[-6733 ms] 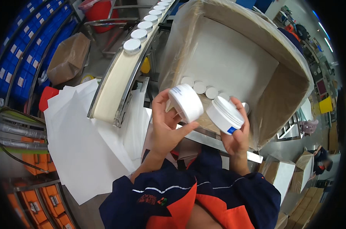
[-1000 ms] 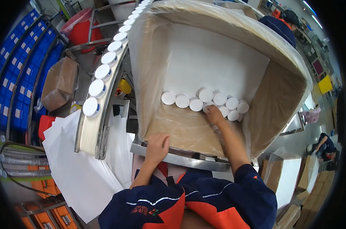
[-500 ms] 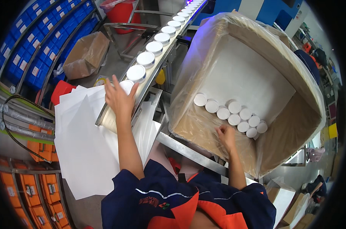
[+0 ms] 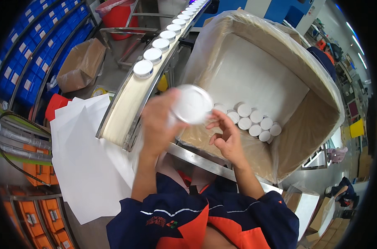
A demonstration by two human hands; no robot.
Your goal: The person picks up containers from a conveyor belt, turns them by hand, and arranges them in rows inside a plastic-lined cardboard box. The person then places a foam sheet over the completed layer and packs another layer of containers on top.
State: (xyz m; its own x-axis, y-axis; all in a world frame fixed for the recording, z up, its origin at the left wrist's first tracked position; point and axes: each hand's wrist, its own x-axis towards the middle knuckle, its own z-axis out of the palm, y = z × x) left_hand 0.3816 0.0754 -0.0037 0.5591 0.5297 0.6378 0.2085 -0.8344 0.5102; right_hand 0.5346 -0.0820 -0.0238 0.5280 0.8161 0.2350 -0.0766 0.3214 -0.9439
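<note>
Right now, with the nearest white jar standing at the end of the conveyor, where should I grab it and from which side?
Grip the nearest white jar around its round side wall just under the flat lid, coming from above. It stands upright on the belt with the next jar close behind, so the free sides across the belt probably suit the fingers best. The left hand, already holding a jar, is nearest.

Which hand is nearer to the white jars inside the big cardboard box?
The right hand: it is open, just in front of the white jars in the cardboard box. The left hand holds a white jar farther left.
</note>
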